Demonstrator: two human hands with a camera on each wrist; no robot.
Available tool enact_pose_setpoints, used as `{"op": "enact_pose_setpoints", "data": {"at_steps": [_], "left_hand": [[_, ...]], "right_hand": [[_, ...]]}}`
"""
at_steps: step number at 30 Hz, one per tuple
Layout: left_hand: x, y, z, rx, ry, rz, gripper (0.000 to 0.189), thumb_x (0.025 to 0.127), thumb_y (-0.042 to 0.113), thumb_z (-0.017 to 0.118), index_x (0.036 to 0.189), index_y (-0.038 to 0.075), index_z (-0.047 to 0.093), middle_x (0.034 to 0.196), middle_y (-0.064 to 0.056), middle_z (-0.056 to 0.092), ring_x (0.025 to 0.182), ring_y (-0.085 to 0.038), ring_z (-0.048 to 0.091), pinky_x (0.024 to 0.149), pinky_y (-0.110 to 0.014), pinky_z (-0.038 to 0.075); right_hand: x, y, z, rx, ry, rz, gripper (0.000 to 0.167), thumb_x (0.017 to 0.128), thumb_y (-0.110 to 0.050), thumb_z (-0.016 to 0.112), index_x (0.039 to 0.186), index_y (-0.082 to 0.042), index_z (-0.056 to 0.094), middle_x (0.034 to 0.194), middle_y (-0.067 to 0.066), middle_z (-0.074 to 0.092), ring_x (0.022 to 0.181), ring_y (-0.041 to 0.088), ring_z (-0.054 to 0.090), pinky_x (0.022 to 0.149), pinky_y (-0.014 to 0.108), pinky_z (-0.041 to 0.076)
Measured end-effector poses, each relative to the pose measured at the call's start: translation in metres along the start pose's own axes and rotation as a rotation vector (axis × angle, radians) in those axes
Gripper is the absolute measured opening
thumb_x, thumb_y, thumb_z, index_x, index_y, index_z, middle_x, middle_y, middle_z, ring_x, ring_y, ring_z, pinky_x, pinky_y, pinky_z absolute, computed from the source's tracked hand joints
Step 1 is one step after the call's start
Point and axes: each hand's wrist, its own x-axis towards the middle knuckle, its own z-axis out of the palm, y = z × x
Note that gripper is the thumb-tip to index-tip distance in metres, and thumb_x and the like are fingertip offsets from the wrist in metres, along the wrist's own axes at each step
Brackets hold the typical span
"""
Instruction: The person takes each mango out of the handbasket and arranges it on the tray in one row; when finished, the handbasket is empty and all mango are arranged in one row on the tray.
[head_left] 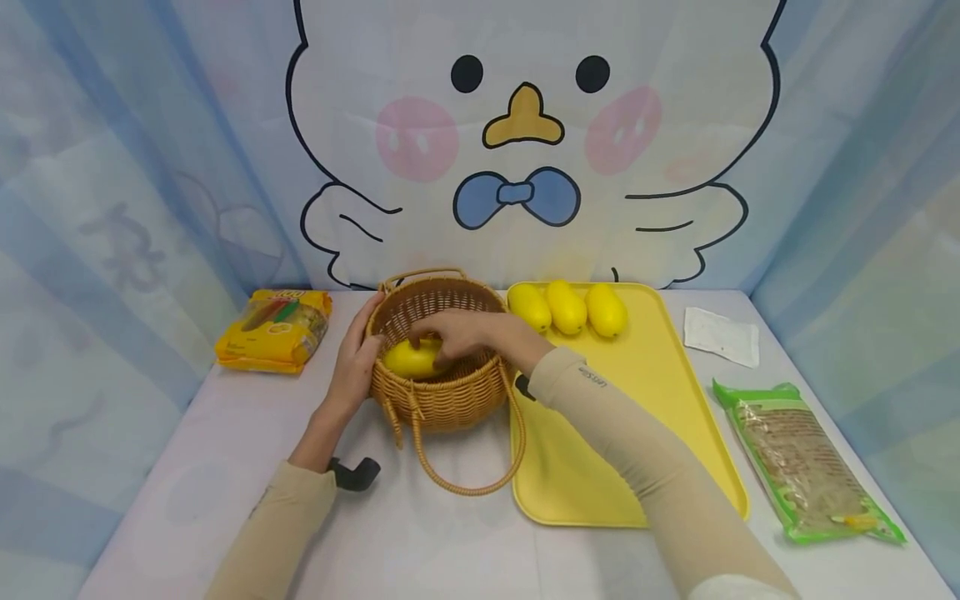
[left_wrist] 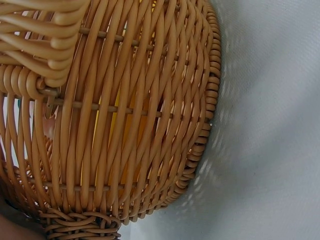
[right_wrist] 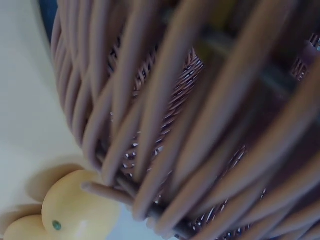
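Observation:
A round wicker basket [head_left: 442, 406] stands on the table, its front handle hanging down. My left hand [head_left: 354, 364] grips its left side, thumb at the rim. Reaching in over the right rim, my right hand [head_left: 463, 333] holds a yellow lemon [head_left: 408, 360] with curled fingers. In the left wrist view, the basket's woven wall [left_wrist: 135, 110] fills most of the picture, with yellow showing through the gaps. The right wrist view looks closely at the basket's slats [right_wrist: 150, 100], which hide that hand.
Three more lemons [head_left: 567, 308] lie at the back of a yellow tray [head_left: 622, 433] right of the basket. A yellow food packet [head_left: 276, 331] is at the back left. On the right are a small white sachet [head_left: 722, 336] and a green-edged bag [head_left: 806, 462].

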Motion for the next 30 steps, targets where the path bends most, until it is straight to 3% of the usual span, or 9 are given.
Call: {"op": "enact_pose_setpoints", "data": {"at_steps": [6, 10, 13, 18, 23, 30], "left_hand": [[-0.0010, 0.0034, 0.0001, 0.011, 0.012, 0.012, 0.060, 0.099, 0.007, 0.036, 0.158, 0.011, 0.025, 0.165, -0.008, 0.023, 0.152, -0.026, 0.022, 0.124, -0.051, 0.022], [-0.0008, 0.0020, 0.0000, 0.011, 0.019, 0.008, 0.060, 0.099, 0.007, 0.036, 0.158, 0.011, 0.025, 0.165, -0.008, 0.023, 0.152, -0.026, 0.022, 0.124, -0.051, 0.022], [-0.0009, 0.0017, 0.0003, 0.017, 0.018, 0.011, 0.060, 0.099, 0.007, 0.036, 0.158, 0.011, 0.025, 0.165, -0.009, 0.023, 0.152, -0.027, 0.022, 0.123, -0.051, 0.022], [-0.0013, 0.0022, 0.0010, 0.022, 0.019, 0.018, 0.060, 0.099, 0.006, 0.036, 0.158, 0.010, 0.026, 0.165, -0.010, 0.024, 0.153, -0.027, 0.022, 0.124, -0.051, 0.021], [-0.0017, 0.0027, 0.0016, 0.025, 0.021, 0.012, 0.060, 0.099, 0.005, 0.036, 0.158, 0.010, 0.026, 0.165, -0.010, 0.024, 0.153, -0.026, 0.021, 0.124, -0.051, 0.020], [-0.0018, 0.0036, 0.0013, 0.028, 0.019, 0.000, 0.060, 0.098, 0.006, 0.035, 0.158, 0.010, 0.026, 0.165, -0.009, 0.023, 0.153, -0.025, 0.021, 0.124, -0.050, 0.020]], "right_hand": [[0.0026, -0.0016, -0.0013, 0.005, -0.011, 0.017, 0.021, 0.086, -0.018, 0.073, 0.104, -0.018, 0.061, 0.106, -0.002, 0.061, 0.095, 0.016, 0.051, 0.080, 0.028, 0.044], [0.0037, -0.0026, -0.0003, 0.030, -0.038, 0.031, 0.025, 0.086, -0.018, 0.075, 0.106, -0.014, 0.061, 0.105, 0.000, 0.062, 0.093, 0.016, 0.053, 0.077, 0.027, 0.045], [0.0034, -0.0031, 0.0013, 0.062, -0.069, 0.055, 0.042, 0.086, -0.020, 0.076, 0.124, -0.013, 0.060, 0.117, 0.002, 0.064, 0.103, 0.016, 0.057, 0.085, 0.028, 0.050], [0.0034, -0.0026, 0.0044, 0.086, -0.117, 0.089, 0.070, 0.087, -0.020, 0.075, 0.150, -0.016, 0.044, 0.136, 0.004, 0.059, 0.120, 0.018, 0.056, 0.103, 0.033, 0.049], [0.0050, 0.0001, 0.0078, 0.072, -0.152, 0.097, 0.077, 0.088, -0.019, 0.074, 0.155, -0.018, 0.036, 0.146, 0.004, 0.052, 0.128, 0.019, 0.051, 0.110, 0.035, 0.044], [0.0043, 0.0004, 0.0080, 0.064, -0.146, 0.141, 0.079, 0.086, -0.021, 0.075, 0.155, -0.022, 0.036, 0.155, 0.002, 0.043, 0.134, 0.020, 0.047, 0.115, 0.039, 0.039]]}}
